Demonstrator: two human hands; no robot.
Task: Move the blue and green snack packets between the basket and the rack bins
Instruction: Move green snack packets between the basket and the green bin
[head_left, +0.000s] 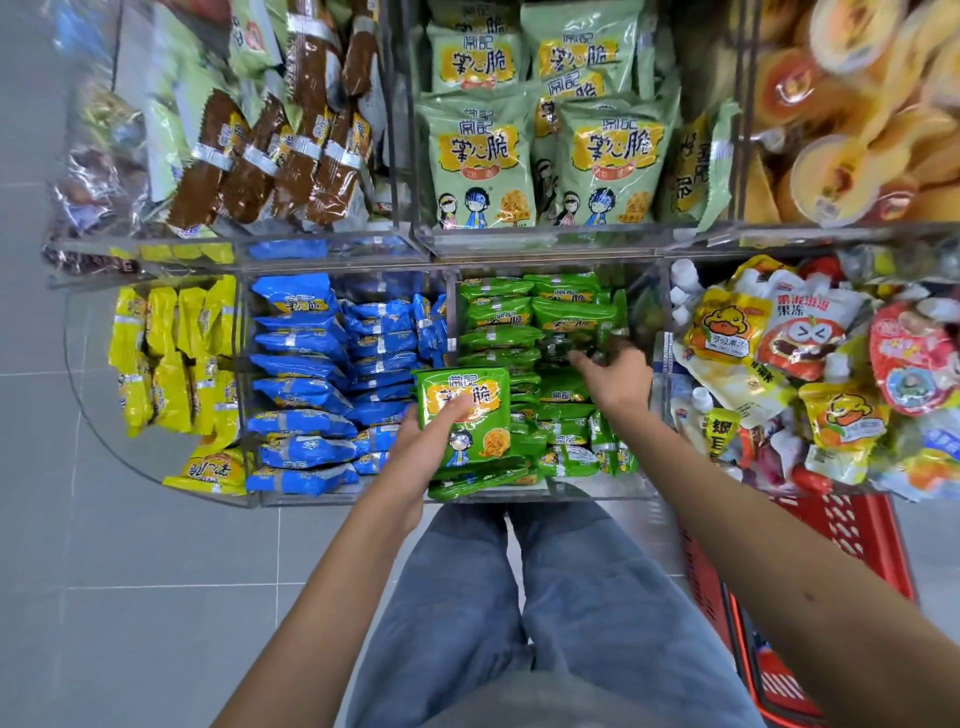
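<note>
My left hand (423, 449) grips a green snack packet (470, 421) face up, just above the front of the green bin (550, 374). Its thumb lies across the packet's front. My right hand (615, 376) reaches deeper into the same bin, fingers curled down among the stacked green packets; whether it holds one is hidden. The blue bin (332, 384) to the left is stacked with several blue packets. A red basket (810, 597) stands on the floor at the lower right, mostly behind my right arm.
A bin of yellow packets (171, 364) sits left of the blue one. Jelly pouches (810, 374) fill the bin on the right. The upper shelf holds pale green packets (540, 140), brown bars (280, 135) and orange cups (857, 104). Grey tiled floor (130, 597) lies to the left.
</note>
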